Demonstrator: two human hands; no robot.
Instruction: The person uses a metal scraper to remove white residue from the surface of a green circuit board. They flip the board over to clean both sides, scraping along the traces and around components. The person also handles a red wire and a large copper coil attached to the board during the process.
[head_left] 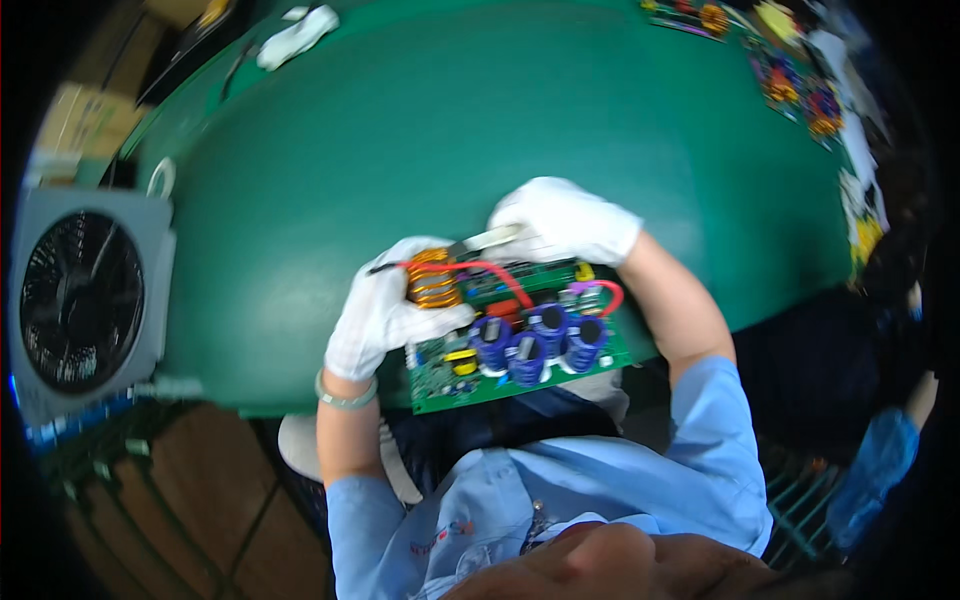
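Left fingers (450, 318) hold the board (437, 385): keep it still. Right fingers (508, 212) grip the pale stick (493, 238): go gently.

Circuit board (445, 390): one. On the board: four purple capacitors (526, 360). Beside it: two gloved hands (560, 222), one copper-coloured coil (433, 280). To its left: one fan (84, 290).

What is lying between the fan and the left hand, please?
Only a stretch of the green table lies between the fan and the left hand; the head view shows this.
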